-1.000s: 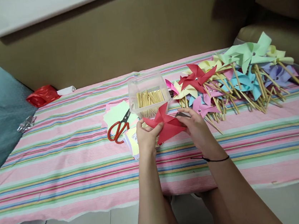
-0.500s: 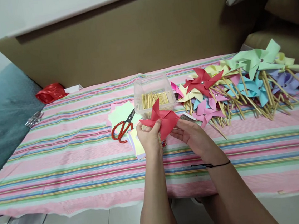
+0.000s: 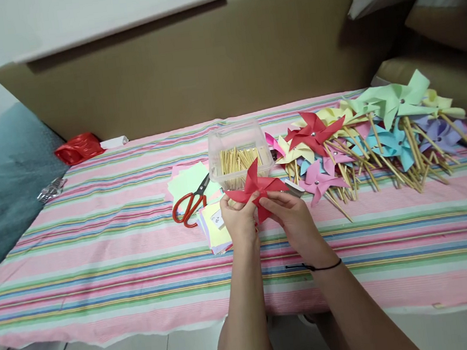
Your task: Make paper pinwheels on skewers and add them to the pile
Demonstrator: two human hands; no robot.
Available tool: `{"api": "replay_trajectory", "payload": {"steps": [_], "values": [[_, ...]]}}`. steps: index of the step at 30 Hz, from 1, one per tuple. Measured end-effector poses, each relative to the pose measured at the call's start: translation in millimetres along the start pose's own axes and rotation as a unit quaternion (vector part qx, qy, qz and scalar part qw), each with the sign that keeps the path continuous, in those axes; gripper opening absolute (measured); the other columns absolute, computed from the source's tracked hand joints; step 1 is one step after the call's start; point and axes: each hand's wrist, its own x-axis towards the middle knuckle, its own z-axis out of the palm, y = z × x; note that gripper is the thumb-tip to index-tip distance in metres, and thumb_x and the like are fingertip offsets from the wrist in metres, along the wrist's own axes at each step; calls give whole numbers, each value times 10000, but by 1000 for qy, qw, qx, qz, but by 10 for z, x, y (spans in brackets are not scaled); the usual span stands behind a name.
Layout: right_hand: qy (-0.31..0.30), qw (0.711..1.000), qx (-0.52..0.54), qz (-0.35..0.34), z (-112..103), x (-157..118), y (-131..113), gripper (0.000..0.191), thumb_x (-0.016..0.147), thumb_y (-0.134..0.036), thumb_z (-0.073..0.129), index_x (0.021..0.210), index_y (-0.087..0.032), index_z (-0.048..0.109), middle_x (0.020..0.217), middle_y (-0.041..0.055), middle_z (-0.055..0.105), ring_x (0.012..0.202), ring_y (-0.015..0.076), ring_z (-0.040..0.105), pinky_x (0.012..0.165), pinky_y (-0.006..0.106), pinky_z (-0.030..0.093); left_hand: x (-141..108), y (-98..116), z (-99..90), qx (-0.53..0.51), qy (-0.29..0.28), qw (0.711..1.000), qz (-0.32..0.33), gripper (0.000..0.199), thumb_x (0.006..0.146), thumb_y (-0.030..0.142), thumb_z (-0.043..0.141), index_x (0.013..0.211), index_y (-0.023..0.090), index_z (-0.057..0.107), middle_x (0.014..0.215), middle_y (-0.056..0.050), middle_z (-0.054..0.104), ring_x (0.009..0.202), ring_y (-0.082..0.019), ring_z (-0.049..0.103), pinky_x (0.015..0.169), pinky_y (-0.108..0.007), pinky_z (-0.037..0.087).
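Observation:
A red paper pinwheel is held up in front of the clear plastic box, its folded blades spread. My left hand is closed on it, with the thumb pressed near its centre. From the right, my right hand has its thumb and fingers pinched on the pinwheel's lower right blade. No stick shows on this pinwheel, and its back is hidden. Just left of my hands lie red-handled scissors and a stack of coloured paper. Behind the pinwheel, the plastic box contains short wooden sticks.
Finished pinwheels on sticks are piled at the right. Pale green paper sheets lie under the scissors. A red plastic bag and a small clear packet rest at the left, on the striped cloth by a teal cushion.
My right hand has moved inward from the pinwheel's right edge and now pinches it near the middle. The left hand keeps its hold. The view has shifted slightly.

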Motion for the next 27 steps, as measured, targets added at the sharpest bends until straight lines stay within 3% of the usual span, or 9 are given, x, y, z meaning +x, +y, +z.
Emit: {"api": "replay_trajectory", "payload": {"steps": [5,11,20,27], "values": [[-13,999,-15,-30,-27,35,34,300,488,-252,867,757,-202,744,778,1,737,715,149,659,748,315,538,2,-2,10,-9,15,1000,3,535,491,184,827,887,173,468,636,48,622,552,-91,583,617,-222,459],[26,998,-38,-52,-38,34,37,182,591,-330,821,685,-203,731,640,-35,649,602,116,573,587,254,504,-32,-2,25,-9,-1,1000,3,470,528,180,806,851,175,464,627,46,622,528,-95,581,600,-234,471],[82,991,-56,-86,4,26,83,217,647,-401,779,666,-192,723,630,-28,626,592,114,536,562,246,454,-69,-64,40,9,15,1000,18,469,537,190,801,859,181,460,641,31,650,599,-132,639,641,-253,490],[44,995,-40,-82,-12,35,45,210,572,-327,833,696,-199,722,673,-24,685,657,145,619,673,280,520,-88,-72,63,3,35,999,30,446,555,173,785,858,182,458,647,40,649,593,-115,629,657,-249,486]]}}
